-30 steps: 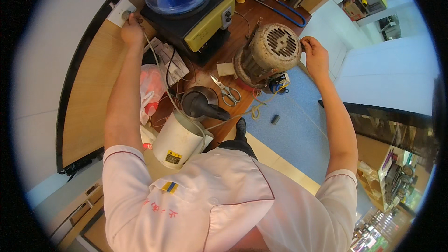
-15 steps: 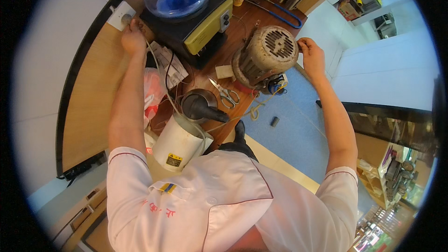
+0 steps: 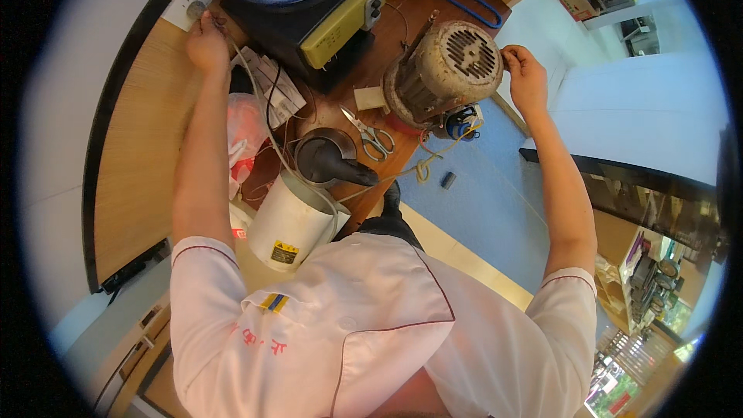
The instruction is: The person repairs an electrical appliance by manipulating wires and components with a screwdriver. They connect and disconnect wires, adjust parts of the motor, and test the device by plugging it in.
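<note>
Motor [image 3: 443, 71], old & gray, sits on the table [image 3: 402, 11]; right hand [image 3: 526, 77] grips its end. Left hand [image 3: 206, 40] is closed on a white cord [image 3: 255, 97] by the wall socket [image 3: 186, 6].

Brown wooden counter [image 3: 402, 27], cluttered; pale wood wall panel [image 3: 139, 147] left of it, blue-grey floor [image 3: 495, 209] to its right, white wall [image 3: 650, 124] beyond; daylight.

White short-sleeved shirt, dark red piping, possibly a chest badge.
</note>
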Demonstrator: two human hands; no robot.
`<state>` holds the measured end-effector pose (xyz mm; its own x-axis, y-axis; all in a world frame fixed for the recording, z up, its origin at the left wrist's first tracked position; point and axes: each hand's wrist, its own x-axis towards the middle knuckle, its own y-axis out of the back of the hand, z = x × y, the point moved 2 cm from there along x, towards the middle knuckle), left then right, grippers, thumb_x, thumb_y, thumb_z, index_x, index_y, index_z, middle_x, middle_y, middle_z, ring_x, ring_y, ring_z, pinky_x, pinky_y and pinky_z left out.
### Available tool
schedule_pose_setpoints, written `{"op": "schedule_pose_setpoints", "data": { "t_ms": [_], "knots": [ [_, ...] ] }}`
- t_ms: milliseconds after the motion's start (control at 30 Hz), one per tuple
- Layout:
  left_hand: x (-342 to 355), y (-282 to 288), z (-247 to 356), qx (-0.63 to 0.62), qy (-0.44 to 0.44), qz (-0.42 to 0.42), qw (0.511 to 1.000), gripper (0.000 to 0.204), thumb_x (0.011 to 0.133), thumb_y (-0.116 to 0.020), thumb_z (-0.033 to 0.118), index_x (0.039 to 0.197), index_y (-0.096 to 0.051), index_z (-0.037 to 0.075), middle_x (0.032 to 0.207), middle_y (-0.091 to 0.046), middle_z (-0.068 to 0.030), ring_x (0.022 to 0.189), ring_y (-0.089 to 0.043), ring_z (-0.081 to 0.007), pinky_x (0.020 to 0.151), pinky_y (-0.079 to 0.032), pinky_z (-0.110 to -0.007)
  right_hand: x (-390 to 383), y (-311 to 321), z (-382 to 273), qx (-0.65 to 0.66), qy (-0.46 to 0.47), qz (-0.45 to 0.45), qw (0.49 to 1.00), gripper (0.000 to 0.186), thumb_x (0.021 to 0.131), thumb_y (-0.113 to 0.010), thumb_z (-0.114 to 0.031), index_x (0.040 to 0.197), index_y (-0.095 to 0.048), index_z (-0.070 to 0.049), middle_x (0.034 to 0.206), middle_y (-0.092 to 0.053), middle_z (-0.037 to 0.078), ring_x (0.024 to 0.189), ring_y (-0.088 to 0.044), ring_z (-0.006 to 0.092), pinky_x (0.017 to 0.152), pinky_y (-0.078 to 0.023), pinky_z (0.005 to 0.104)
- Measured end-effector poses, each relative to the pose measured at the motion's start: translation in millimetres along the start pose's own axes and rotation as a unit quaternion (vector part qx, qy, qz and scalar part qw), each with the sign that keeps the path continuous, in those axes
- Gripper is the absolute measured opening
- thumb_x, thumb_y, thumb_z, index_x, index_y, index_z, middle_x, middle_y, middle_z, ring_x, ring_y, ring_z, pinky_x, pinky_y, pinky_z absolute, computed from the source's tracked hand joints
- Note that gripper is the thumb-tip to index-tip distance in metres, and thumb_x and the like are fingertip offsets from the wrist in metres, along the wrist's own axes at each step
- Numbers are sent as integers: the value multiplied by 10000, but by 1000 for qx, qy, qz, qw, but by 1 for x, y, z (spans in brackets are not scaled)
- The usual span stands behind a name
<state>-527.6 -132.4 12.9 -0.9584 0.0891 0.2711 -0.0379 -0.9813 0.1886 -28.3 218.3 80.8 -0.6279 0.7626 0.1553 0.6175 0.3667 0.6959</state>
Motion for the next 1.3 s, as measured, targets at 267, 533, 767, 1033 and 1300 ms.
{"op": "schedule_pose_setpoints", "data": {
  "t_ms": [267,533,767,1033,1300],
  "knots": [
    [-13,5,27,153,-67,-4,986,302,1074,-588,239,974,-738,-4,827,-751,-75,714,-684,-149,644,-528,-324,1,1,2,-7,-7,9,1000,199,1052,-593,-144,1118,-718,-3,981,-780,134,912,-775,218,827,-574,331],
    [-5,7,10,-124,38,-27,991,275,1075,-600,219,973,-729,-1,830,-741,-66,678,-656,-141,626,-520,-304,3,-2,-1,22,-12,7,1000,195,1061,-583,-125,1115,-710,13,984,-774,132,924,-754,184,861,-572,323],
    [-6,16,10,205,-96,-18,974,352,1025,-662,333,880,-756,26,720,-747,-105,647,-710,-207,643,-538,-401,3,3,7,-35,-5,3,999,226,1064,-581,-155,1120,-710,22,975,-770,144,922,-740,205,868,-566,339],
    [-54,12,6,65,-16,-36,997,285,1038,-670,220,926,-720,-37,757,-715,-119,596,-685,-176,566,-511,-344,-2,5,1,-31,0,8,1000,216,1075,-565,-132,1146,-691,28,1034,-750,138,966,-721,207,881,-561,344],
    [-36,14,21,35,0,-26,999,303,1028,-685,211,851,-673,-35,677,-641,-104,535,-637,-166,521,-505,-337,0,1,19,8,4,9,1000,197,1091,-552,-133,1112,-674,20,927,-685,49,846,-585,120,792,-505,282]
  ]
}}
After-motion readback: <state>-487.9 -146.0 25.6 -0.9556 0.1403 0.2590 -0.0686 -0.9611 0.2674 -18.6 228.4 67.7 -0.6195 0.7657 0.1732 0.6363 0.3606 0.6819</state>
